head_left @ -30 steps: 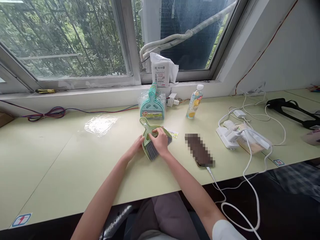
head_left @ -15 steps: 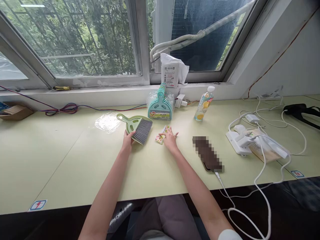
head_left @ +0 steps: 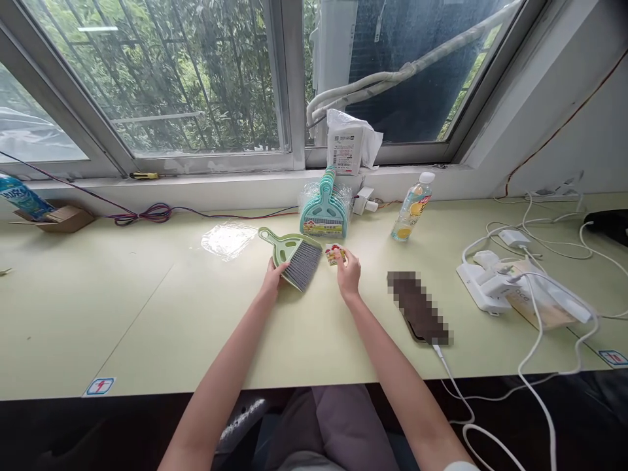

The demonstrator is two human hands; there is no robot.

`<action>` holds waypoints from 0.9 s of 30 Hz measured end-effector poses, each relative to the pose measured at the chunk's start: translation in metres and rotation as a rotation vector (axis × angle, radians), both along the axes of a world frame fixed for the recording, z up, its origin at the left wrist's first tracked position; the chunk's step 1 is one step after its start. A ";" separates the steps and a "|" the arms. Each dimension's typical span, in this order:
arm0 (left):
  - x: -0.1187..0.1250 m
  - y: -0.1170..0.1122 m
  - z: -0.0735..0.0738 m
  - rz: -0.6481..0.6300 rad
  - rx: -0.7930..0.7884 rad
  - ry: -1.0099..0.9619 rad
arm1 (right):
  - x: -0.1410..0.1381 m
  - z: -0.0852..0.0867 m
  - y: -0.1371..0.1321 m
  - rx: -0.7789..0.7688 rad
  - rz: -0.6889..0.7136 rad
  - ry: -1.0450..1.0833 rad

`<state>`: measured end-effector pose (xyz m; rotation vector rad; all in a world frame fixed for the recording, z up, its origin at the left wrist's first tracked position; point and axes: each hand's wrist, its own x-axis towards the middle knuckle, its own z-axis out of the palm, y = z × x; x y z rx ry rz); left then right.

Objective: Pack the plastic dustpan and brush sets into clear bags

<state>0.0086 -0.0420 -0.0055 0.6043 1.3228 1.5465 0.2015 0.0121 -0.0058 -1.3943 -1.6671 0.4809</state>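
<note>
Green hand brush (head_left: 294,255) sits low over the table (head_left: 147,314), its handle pointing toward the window and its grey bristles toward the person. The left hand (head_left: 275,278) grips its near edge between fingers and thumb. The right hand (head_left: 349,275) pinches a small printed label card (head_left: 335,254) just beside the bristles, not touching them. Behind stand a stack of teal brush sets (head_left: 324,212) and, to the left, a clear plastic bag (head_left: 228,239). The step in hand seems to be holding brush and card ready side by side. Bringing them together would call for a steady brush and a firm pinch on the thin, light card.
</note>
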 end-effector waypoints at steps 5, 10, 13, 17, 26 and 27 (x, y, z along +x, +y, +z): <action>0.021 -0.007 0.003 -0.138 0.107 -0.062 | -0.022 0.004 -0.024 0.006 0.294 -0.162; 0.020 -0.007 0.002 -0.123 0.127 0.024 | -0.041 -0.005 -0.036 -0.179 0.456 -0.291; 0.016 -0.005 0.002 -0.107 0.124 0.060 | -0.041 -0.006 -0.036 -0.160 0.446 -0.220; 0.015 -0.007 0.003 -0.104 0.153 0.041 | -0.036 -0.004 -0.031 -0.181 0.239 0.106; 0.005 0.001 0.002 -0.201 0.181 0.251 | -0.028 -0.004 -0.015 -0.700 0.406 0.939; -0.002 0.003 0.001 -0.179 0.169 0.384 | -0.026 -0.003 -0.015 -0.699 0.390 0.964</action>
